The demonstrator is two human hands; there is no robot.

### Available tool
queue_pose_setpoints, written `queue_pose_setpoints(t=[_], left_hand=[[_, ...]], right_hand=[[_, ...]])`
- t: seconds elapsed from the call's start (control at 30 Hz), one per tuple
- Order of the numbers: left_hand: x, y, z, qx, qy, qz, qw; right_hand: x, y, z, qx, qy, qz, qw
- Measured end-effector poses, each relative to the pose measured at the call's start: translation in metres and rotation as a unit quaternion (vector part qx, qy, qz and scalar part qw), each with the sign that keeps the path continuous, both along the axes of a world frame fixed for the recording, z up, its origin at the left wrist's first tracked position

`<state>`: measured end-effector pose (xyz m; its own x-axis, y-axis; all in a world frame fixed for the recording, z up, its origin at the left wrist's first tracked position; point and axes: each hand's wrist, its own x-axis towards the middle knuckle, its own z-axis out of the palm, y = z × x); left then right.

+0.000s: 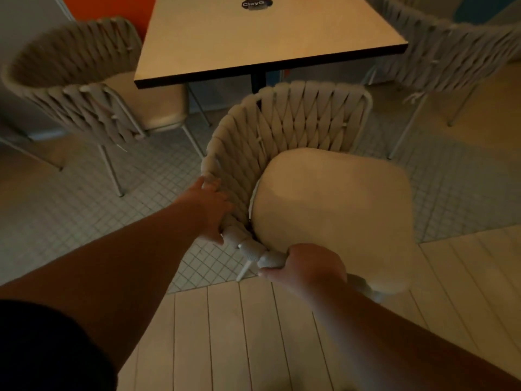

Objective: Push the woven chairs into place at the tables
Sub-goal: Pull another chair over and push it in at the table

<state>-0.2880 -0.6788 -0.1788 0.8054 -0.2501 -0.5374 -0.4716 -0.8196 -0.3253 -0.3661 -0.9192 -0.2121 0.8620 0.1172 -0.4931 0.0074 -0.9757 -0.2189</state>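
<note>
In the head view, a pale grey chair with a woven rope back and a cream seat cushion [296, 142] stands just before the near edge of the light wooden tabletop with a dark rim [253, 43]. It is turned wrong: its woven back faces the table and its open seat front points away, to the lower right. It is not yet in its place.

The left hand [210, 211] lies on the outside of the rope-wrapped rim at the left side of the back. Its fingers curl around the rim; how firmly they press I cannot tell. The right hand [307, 268] grips the near end of the same rim, and its fingers are clamped around the wrapped bar. Two hands on one curved rim probably serve to turn the chair, because one can push while the other pulls.

Room for moving is limited. The back already stands near the tabletop edge and the black table post [258, 80]. A second woven chair [81, 86] stands at the left side of the table, and a third woven chair [451, 46] stands to the right. The grey tiled floor [158, 170] between them is free, and the pale plank floor [253, 334] near the person gives more space to swing the seat around.
</note>
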Motion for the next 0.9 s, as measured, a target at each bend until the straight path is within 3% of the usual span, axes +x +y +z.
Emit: queue_pose_setpoints(t=[0.17,0.5,0.77,0.9], left_hand=[[0.011,0.006,-0.023,-0.048,-0.019,-0.022,0.998],[-0.009,-0.009,-0.022,-0.025,-0.037,0.002,0.999],[-0.099,-0.116,-0.023,-0.089,-0.016,0.120,0.989],[-0.125,-0.172,-0.021,-0.078,-0.013,0.177,0.981]], right_hand=[[-0.006,-0.002,-0.011,-0.009,-0.101,0.012,0.995],[-0.010,-0.025,-0.010,0.015,-0.111,0.073,0.991],[-0.018,-0.143,-0.006,-0.050,-0.092,0.175,0.979],[-0.010,-0.193,-0.005,-0.068,-0.094,0.216,0.969]])
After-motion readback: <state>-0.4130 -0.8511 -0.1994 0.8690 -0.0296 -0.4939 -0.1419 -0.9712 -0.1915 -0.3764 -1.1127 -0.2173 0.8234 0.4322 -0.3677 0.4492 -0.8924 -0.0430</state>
